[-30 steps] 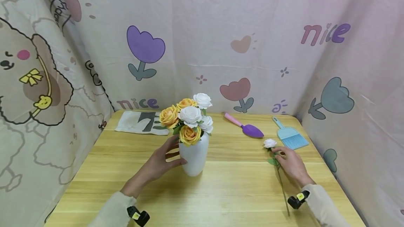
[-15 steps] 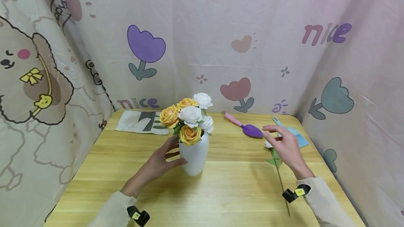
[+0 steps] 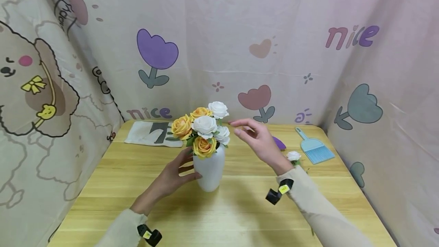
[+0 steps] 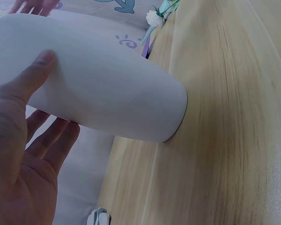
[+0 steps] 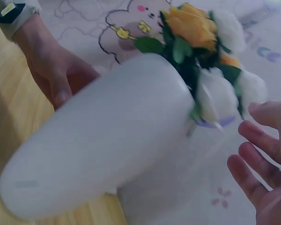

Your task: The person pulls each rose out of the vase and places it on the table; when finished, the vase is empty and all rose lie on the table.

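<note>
The head camera looks forward and down on the table (image 3: 195,220). The left camera (image 3: 149,235) and right camera (image 3: 279,192) face the vase (image 3: 210,169) from close, tilted, on opposite sides; all three views share it.

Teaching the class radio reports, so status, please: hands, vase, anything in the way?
Left hand holds vase. Right hand empty, near white flowers. Vase upright. No obstruction seen.

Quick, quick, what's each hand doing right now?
Left hand: holding the white vase.
Right hand: open, holding nothing, near the white roses.
</note>
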The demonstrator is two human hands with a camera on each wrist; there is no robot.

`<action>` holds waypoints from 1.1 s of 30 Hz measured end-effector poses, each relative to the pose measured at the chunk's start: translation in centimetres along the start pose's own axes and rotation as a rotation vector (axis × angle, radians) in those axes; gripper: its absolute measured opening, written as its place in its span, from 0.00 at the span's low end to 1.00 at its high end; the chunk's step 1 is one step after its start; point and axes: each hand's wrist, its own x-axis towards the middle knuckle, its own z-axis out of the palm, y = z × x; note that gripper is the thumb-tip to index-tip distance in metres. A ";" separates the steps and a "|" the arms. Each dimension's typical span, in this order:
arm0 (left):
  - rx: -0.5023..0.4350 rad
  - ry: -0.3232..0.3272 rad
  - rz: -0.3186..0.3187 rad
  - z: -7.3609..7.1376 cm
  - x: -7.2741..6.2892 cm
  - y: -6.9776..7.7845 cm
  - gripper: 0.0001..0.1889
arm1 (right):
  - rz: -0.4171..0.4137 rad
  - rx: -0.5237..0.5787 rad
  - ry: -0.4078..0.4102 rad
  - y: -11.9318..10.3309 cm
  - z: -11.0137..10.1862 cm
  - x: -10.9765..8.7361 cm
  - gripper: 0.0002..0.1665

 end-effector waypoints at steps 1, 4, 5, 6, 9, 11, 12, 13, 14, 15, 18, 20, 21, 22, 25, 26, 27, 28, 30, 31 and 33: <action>-0.001 -0.001 0.001 0.0 0.0 0.0 0.50 | -0.001 0.010 -0.013 -0.1 0.5 0.3 0.14; -0.001 0.001 0.002 0.0 0.0 -0.1 0.50 | -0.004 0.031 -0.052 -0.2 1.9 1.0 0.15; -0.003 0.001 0.003 0.0 0.0 -0.2 0.49 | -0.001 0.034 -0.061 -0.3 2.2 1.1 0.15; -0.006 0.002 0.003 0.0 0.0 -0.2 0.49 | 0.003 0.036 -0.069 -0.3 2.5 1.2 0.15; -0.004 -0.004 0.007 0.0 -0.1 -0.3 0.48 | 0.016 0.036 -0.081 -0.3 3.3 1.7 0.17; -0.011 0.000 0.000 0.0 -0.2 -0.2 0.48 | 0.031 0.051 -0.093 -0.2 3.7 1.9 0.18; -0.010 -0.001 0.001 0.0 -0.2 -0.2 0.49 | 0.038 0.061 -0.100 -0.2 3.8 2.0 0.19; -0.010 -0.001 0.002 0.0 -0.2 -0.2 0.49 | 0.045 0.072 -0.106 -0.2 3.9 2.1 0.20; -0.011 -0.001 0.004 0.0 -0.2 -0.2 0.49 | 0.051 0.081 -0.111 -0.3 3.9 2.2 0.21; -0.015 0.002 0.002 0.0 -0.2 -0.2 0.49 | 0.058 0.091 -0.115 -0.3 4.0 2.3 0.21; -0.015 -0.002 0.013 -0.1 -0.1 -0.2 0.49 | 0.058 0.096 -0.103 -0.6 3.9 2.6 0.22; -0.016 -0.003 0.022 0.0 -0.1 -0.2 0.48 | 0.043 0.105 -0.078 -0.9 3.7 2.8 0.22; -0.020 -0.005 0.029 -0.1 0.0 -0.3 0.48 | 0.030 0.122 -0.067 -1.1 3.6 3.0 0.22; -0.024 -0.009 0.039 -0.1 0.0 -0.3 0.48 | 0.014 0.149 -0.058 -1.3 3.5 3.2 0.22; -0.037 -0.016 0.064 -0.1 0.0 -0.5 0.48 | -0.053 0.239 -0.025 -2.0 3.1 3.8 0.22; -0.041 -0.020 0.073 -0.1 0.0 -0.5 0.49 | -0.075 0.263 -0.014 -2.3 3.0 3.9 0.22; -0.049 -0.021 0.076 -0.1 0.0 -0.5 0.49 | -0.092 0.283 -0.001 -2.6 2.8 4.1 0.23; -0.047 -0.022 0.079 -0.1 0.0 -0.5 0.49 | -0.108 0.291 0.017 -2.9 2.7 4.2 0.23; -0.041 -0.023 0.084 -0.1 0.0 -0.5 0.49 | -0.133 0.294 0.065 -3.4 2.3 4.4 0.24; -0.038 -0.023 0.080 -0.1 0.0 -0.4 0.49 | -0.139 0.291 0.093 -3.7 2.1 4.5 0.25; -0.033 -0.021 0.069 -0.1 0.0 -0.3 0.49 | -0.155 0.284 0.160 -4.1 1.6 4.7 0.26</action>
